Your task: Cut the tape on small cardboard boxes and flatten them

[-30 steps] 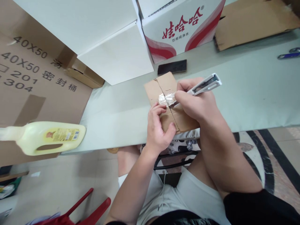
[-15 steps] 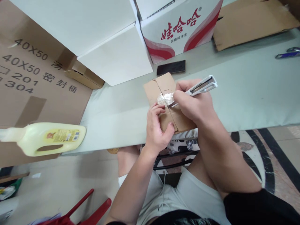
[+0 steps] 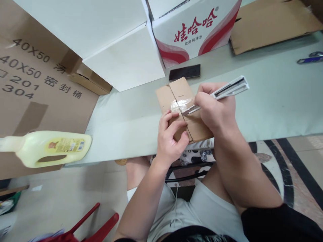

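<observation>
A small cardboard box (image 3: 196,129) lies on the table in front of me, with a dark seam down its top. Clear tape (image 3: 179,105) crosses the middle of that seam. In my right hand (image 3: 218,107) is a white box cutter (image 3: 230,88), its blade extended and slanting down to the left. The blade's tip meets the box top at the seam, just below the tape. My left hand (image 3: 171,136) rests on the box's near left part, fingers bent and spread on its top. The thumb is apart from the index finger.
Behind the box lie a black phone (image 3: 185,72) and a white-and-red carton (image 3: 194,37). A yellow bottle (image 3: 57,149) lies at left by a large brown carton (image 3: 27,77). At right are flat cardboard (image 3: 272,25) and a blue-handled tool (image 3: 310,60). The table's near edge runs before my lap.
My right hand has shifted right with the box cutter, showing more of the blade and tape. My left index finger has lifted and curled toward the seam.
</observation>
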Available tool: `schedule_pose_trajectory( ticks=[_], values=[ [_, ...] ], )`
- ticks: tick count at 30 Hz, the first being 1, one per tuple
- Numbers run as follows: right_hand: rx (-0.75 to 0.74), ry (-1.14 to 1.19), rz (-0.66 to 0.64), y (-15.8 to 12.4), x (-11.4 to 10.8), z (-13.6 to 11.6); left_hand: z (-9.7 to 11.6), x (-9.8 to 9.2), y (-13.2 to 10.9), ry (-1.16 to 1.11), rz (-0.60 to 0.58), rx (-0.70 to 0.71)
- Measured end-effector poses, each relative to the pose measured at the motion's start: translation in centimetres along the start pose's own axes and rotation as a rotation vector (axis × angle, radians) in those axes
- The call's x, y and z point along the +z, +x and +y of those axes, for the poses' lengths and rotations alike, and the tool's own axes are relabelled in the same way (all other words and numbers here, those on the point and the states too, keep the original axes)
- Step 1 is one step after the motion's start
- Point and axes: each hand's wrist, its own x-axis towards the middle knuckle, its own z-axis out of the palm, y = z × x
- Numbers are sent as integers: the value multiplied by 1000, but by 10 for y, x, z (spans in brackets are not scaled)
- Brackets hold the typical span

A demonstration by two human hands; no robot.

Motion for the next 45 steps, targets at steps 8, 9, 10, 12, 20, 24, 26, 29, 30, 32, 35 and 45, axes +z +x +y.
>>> schedule_pose_trajectory(
  ticks=[8,9,10,12,20,24,26,29,30,32,35,45],
  values=[
    [96,-161,-121,-5,-2,-6,0,0,0,5,0,1],
    [122,-164,-143,-5,-2,-6,-1,1,0,0,4,-1],
    [134,-160,-152,-6,-2,-6,-1,1,0,-4,5,-4],
    [104,-149,-127,-7,-1,-5,-1,1,0,-8,1,-12],
    [-53,-114,-56,-10,-1,-7,-1,1,0,-32,10,-15],
    [-170,-70,63,-5,-6,-8,-2,2,-1,-27,18,-6],
    [-248,-58,165,-2,-10,-6,-2,2,-1,-21,12,1],
    [-259,-58,236,2,-13,-4,-2,2,0,2,-1,-4],
    [-249,-64,229,3,-14,-4,-2,2,0,10,-3,-6],
    [-243,-85,214,3,-14,-4,-2,1,1,19,-3,-7],
    [-223,-138,223,3,-14,-6,-3,0,1,21,-18,-11],
    [-108,26,217,9,-12,11,-9,5,-4,38,-9,-2]
  ],
)
